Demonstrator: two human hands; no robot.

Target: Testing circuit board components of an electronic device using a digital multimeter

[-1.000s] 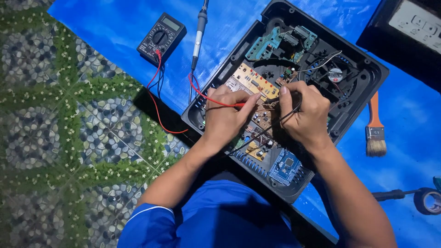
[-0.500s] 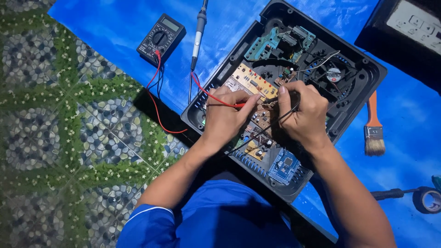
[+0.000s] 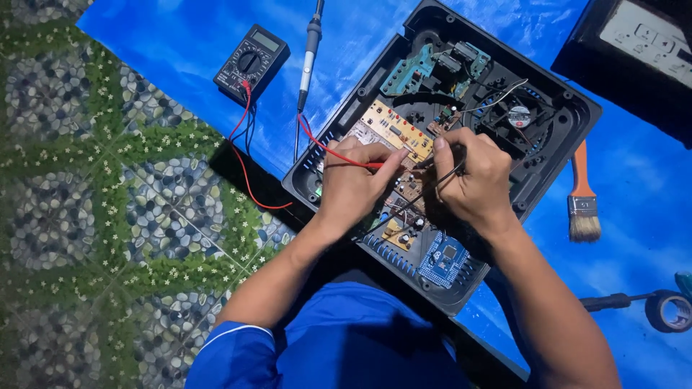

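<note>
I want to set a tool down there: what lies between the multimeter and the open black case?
In the head view, a soldering iron lies on the blue sheet between the multimeter and the case, with red and black leads trailing below it.

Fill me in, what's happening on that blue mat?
A person is probing circuit boards inside an opened black appliance casing. The left hand pinches the red probe; the right hand holds the black probe. Both tips meet near the tan board. The multimeter lies up-left, beside a soldering iron.
</note>
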